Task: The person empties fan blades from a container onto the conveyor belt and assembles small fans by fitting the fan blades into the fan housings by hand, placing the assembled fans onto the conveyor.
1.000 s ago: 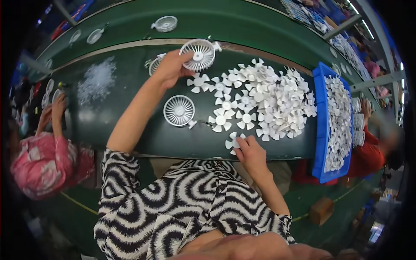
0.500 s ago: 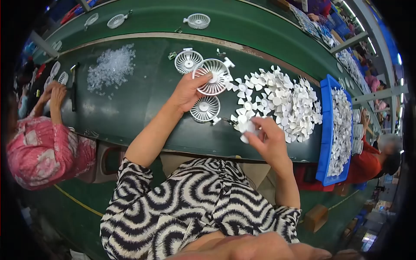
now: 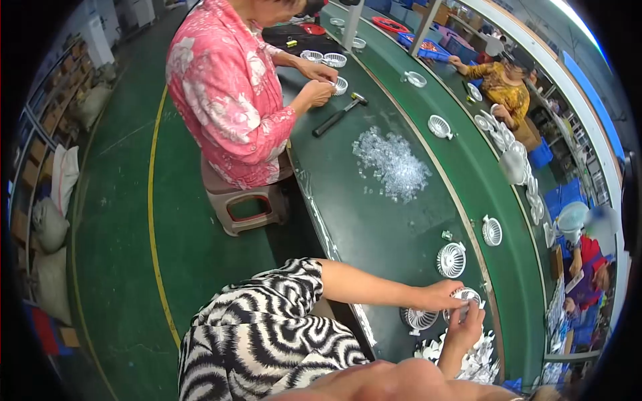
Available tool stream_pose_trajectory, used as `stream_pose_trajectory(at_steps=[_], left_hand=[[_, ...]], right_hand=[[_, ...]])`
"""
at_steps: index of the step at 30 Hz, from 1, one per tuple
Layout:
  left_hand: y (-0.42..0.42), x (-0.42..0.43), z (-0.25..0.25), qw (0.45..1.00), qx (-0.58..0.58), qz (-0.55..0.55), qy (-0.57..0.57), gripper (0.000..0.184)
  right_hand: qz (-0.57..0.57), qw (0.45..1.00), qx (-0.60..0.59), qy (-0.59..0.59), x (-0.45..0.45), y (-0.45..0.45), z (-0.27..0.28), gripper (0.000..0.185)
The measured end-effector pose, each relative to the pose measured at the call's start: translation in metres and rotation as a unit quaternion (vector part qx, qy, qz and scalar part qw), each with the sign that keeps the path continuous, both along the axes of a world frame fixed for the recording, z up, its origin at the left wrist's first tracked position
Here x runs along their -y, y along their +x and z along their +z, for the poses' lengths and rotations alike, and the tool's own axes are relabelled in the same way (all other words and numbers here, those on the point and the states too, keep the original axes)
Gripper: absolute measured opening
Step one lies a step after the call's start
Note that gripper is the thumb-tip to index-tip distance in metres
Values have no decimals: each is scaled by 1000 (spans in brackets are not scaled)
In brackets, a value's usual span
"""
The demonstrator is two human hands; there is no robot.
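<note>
My left hand [image 3: 440,296] is closed around the rim of a white round fan housing [image 3: 470,292], above the bench. At the face of that housing, my right hand [image 3: 466,329] has its fingers pinched together on a white fan blade, mostly hidden by the fingers. A second fan housing [image 3: 419,319] lies just under my left hand. Another fan housing [image 3: 451,260] rests farther up the bench beside a small green part [image 3: 447,235]. Loose white fan blades [image 3: 483,355] are heaped below my right hand, partly covered by it.
A pile of small clear plastic pieces [image 3: 394,164] lies mid-bench, with a hammer [image 3: 341,115] beyond it. A co-worker in a pink floral top [image 3: 231,100] handles a housing at the far end. A green conveyor [image 3: 518,281] carrying fan housings [image 3: 492,231] runs along the right.
The view has swung left, toward the co-worker in pink. My right hand has moved from the fan blade heap to the housing in my left hand, bringing a blade.
</note>
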State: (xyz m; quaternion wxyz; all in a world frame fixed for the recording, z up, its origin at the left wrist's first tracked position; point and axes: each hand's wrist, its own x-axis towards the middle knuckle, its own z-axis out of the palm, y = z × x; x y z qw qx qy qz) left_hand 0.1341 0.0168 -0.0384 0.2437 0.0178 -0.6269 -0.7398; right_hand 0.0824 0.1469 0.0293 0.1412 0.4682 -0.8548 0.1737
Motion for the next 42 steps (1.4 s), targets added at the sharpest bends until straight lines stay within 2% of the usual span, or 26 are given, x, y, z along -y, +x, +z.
stream_pose_trajectory(at_steps=[3, 5, 8, 10, 11, 12, 13, 14, 15, 16, 18, 19, 21, 22, 24, 26, 27, 29, 32, 34, 35, 37, 38, 39, 41, 42], left_hand=[[3, 3, 5, 996, -32, 47, -73, 33], [3, 2, 5, 996, -33, 37, -70, 33], [5, 2, 9, 999, 4, -25, 26, 31], [-3, 4, -6, 994, -12, 61, -84, 28], [8, 6, 5, 997, 43, 40, -56, 29], [8, 12, 3, 989, 144, -25, -36, 28], [-4, 12, -32, 992, 22, -111, 52, 23], [24, 11, 31, 988, 112, -89, 59, 18], [16, 13, 19, 985, 160, -55, -26, 19], [15, 0, 20, 993, 109, -35, 3, 27], [12, -2, 16, 992, 58, -70, 93, 35], [16, -7, 31, 991, 60, -70, 98, 32], [15, -2, 21, 996, 66, -61, 26, 33], [15, -4, 24, 996, 55, -59, 39, 33], [18, -5, 24, 995, 64, -71, 36, 33], [15, -9, 16, 994, 66, -86, 2, 34], [17, -9, 17, 991, 77, -101, -27, 34], [22, -12, 17, 986, 93, -120, -63, 33], [22, -11, 21, 988, 84, -125, -23, 31], [22, -9, 24, 985, 88, -83, -122, 30], [24, -8, 28, 985, 64, -62, -145, 30], [25, -5, 24, 985, 75, -49, -145, 32], [25, -5, 25, 986, 98, -50, -125, 32], [22, -4, 24, 986, 113, -54, -106, 33], [15, -3, 16, 990, 105, -64, -66, 35], [14, -4, 22, 993, 91, -44, -58, 37]], right_hand=[[40, 998, -31, -23, 4, 2, -4, 39], [45, 998, -36, -26, 3, 0, -5, 39], [50, 998, -26, -43, 1, -2, -7, 41], [107, 987, -70, -97, 2, -7, -12, 37], [92, 991, -50, -88, 1, -15, -24, 34], [148, 978, -90, -120, 8, -16, -26, 25], [135, 988, 56, -46, 0, -14, -22, 17], [85, 996, 9, 0, 0, -15, -32, 13], [81, 996, 26, 19, 0, -7, -18, 10], [171, 981, 24, -82, -12, -12, -22, 11], [85, 995, 27, -34, -22, 8, -2, 29], [113, 987, 34, -105, -30, 13, 8, 32], [48, 991, -7, -122, -45, 10, 5, 32], [21, 991, -26, -126, -53, 9, 4, 31], [-44, 982, 134, -126, -66, 8, -2, 40], [-60, 941, 291, -163, -67, 7, -6, 46], [-55, 915, 370, -148, -67, 3, -9, 42], [-18, 841, 490, -226, -59, 6, -11, 33], [-75, 895, 415, -142, -57, 2, -14, 31], [-27, 912, 366, -186, -55, -4, -24, 31], [-29, 895, 408, -180, -54, -7, -29, 31], [-35, 892, 418, -168, -48, -4, -19, 30], [3, 873, 446, -198, -47, -10, -26, 30], [-20, 877, 449, -171, -43, -7, -12, 29], [-23, 840, 517, -164, -38, -18, -3, 30], [-36, 856, 497, -140, -34, -27, 3, 30]])
